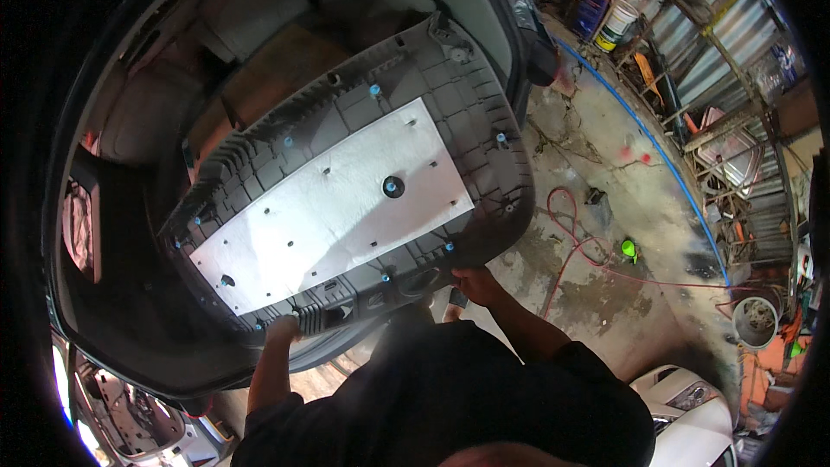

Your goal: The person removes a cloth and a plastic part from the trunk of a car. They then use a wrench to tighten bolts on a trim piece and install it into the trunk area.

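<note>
Grey trim panel [346, 182] in both hands

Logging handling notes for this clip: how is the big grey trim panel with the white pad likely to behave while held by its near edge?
The trim panel probably stays fairly stiff: moulded ribs cover its back. Likely light for its size, since the left hand and right hand carry it by one edge. Its width may make it unwieldy.

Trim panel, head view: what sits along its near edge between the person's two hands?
In the head view, between the left hand and right hand, only the grey trim panel's ribbed rim and a blue clip show.
</note>
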The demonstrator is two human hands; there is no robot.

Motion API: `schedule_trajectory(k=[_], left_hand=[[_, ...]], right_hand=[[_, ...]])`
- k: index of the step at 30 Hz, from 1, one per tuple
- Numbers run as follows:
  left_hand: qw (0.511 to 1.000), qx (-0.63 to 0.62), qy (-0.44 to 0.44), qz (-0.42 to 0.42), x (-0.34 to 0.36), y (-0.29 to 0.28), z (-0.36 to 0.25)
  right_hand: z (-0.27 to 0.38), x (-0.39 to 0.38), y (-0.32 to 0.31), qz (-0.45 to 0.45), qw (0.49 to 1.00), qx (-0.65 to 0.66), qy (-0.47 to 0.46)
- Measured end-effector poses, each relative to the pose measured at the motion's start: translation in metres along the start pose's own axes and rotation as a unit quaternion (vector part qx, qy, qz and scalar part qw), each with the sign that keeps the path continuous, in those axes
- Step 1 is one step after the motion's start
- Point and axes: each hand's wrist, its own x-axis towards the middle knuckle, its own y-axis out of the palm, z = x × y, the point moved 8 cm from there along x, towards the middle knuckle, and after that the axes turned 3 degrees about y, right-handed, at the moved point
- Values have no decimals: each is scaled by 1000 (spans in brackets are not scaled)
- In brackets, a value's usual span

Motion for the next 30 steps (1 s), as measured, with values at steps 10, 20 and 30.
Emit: schedule_trajectory(k=[10, 20, 30], left_hand=[[748, -17, 315, -584, -133, -422, -205], [893, 74, 293, -333, -10, -545, -269], [878, 158, 308, -329, -36, -539, -275]], right_hand=[[-23, 28, -80, -73, 997, -14, 18], [-21, 33, -100, -138, 989, -36, 47], [108, -60, -99, -23, 984, -97, 149]])
